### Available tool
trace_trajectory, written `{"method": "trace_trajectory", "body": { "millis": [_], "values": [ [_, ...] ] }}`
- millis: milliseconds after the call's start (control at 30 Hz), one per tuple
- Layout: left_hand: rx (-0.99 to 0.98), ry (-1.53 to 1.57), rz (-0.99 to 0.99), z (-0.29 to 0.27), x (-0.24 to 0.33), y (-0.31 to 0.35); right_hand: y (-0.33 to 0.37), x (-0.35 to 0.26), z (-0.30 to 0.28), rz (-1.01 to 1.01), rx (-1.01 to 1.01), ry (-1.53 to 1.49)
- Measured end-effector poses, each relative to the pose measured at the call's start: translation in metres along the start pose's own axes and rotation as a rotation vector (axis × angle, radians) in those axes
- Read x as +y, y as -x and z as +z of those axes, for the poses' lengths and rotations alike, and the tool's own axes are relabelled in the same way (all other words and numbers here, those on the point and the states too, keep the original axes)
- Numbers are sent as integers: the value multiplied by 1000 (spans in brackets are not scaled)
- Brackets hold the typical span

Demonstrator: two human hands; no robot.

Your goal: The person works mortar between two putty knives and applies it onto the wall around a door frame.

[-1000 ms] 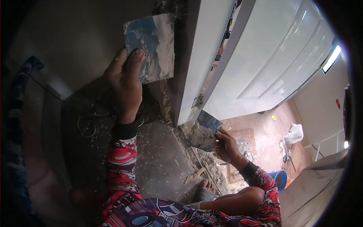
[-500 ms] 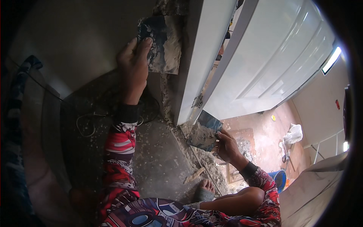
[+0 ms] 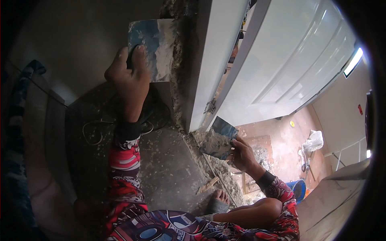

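Observation:
My left hand (image 3: 132,80) is closed on one edge of a flat, rectangular blue plate (image 3: 149,34), its thumb pressed on the face. Grey-beige mortar is smeared along the plate's right side. That side is at the rough, broken strip of wall (image 3: 181,42) beside the white door frame (image 3: 209,52). Lower down, my right hand (image 3: 244,156) grips a second flat blue plate (image 3: 225,129) by its right edge. A thick heap of wet mortar (image 3: 215,143) covers much of it, near the foot of the frame.
A white panelled door (image 3: 289,60) hangs on a hinge (image 3: 210,106) to the right. Broken concrete (image 3: 227,172) and a wood sliver (image 3: 208,185) lie along the threshold by my foot (image 3: 219,201). A blue bucket (image 3: 297,189), a white bag (image 3: 313,140) and a loose cable (image 3: 92,134) are around me.
My left hand and its plate have moved left and slightly down, away from the door frame, showing more of the rough strip. The right hand and its plate have hardly moved.

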State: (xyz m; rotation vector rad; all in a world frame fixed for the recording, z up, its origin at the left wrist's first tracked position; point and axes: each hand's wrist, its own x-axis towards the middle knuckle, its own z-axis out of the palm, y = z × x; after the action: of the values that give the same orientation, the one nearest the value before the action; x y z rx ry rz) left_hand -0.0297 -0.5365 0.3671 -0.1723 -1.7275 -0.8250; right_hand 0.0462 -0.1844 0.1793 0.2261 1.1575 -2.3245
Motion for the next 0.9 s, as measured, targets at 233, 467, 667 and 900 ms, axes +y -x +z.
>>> {"method": "trace_trajectory", "body": {
  "millis": [233,467,667,900],
  "values": [
    [69,28,75,6,16,28,6,-4,6,-9,-6,4],
    [163,-144,253,34,37,35,5,-3,10,-11,12,-7],
    [186,7,171,83,36,56,5,-3,2,-2,-24,3],
    [82,101,226,81,47,62,6,-5,-6,-2,10,-21]
  ]
}}
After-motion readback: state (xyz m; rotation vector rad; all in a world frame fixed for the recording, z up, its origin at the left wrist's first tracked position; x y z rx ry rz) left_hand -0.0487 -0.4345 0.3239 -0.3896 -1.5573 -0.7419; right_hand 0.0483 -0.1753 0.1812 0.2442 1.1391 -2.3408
